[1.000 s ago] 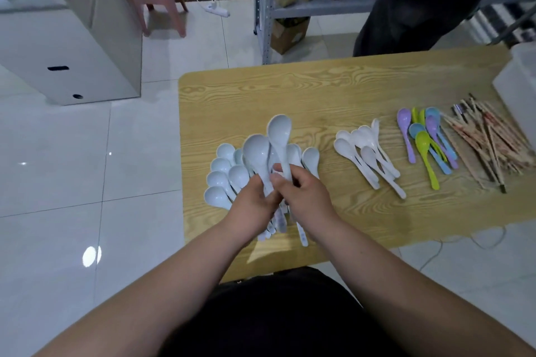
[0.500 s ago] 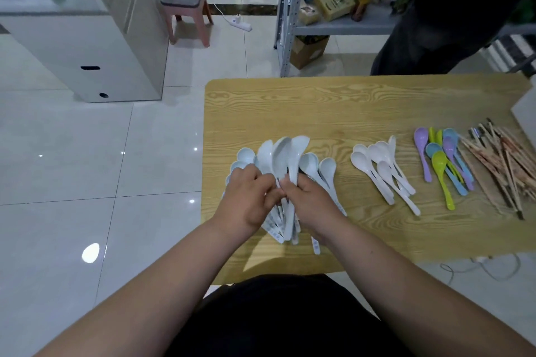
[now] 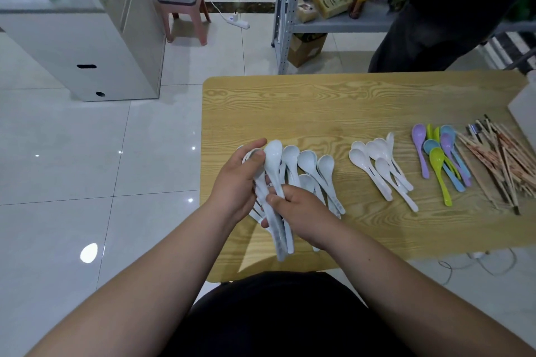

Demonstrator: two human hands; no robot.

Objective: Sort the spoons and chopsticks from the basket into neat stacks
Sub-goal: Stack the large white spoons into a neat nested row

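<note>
- Desk (image 3: 319, 101): wood-grain top, carrying every item.
- Chopsticks (image 3: 499, 159): loose pile at the right edge.
- Pale blue spoons (image 3: 311, 164): fanned at the front-left; several gathered in both hands.
- Left hand (image 3: 236, 182): fingers curled around the bundle's bowls.
- Right hand (image 3: 301, 211): closed around the bundle's handles.
- White spoons (image 3: 377, 165): mid-desk group.
- Coloured spoons (image 3: 441, 159): between the white spoons and the chopsticks.
</note>
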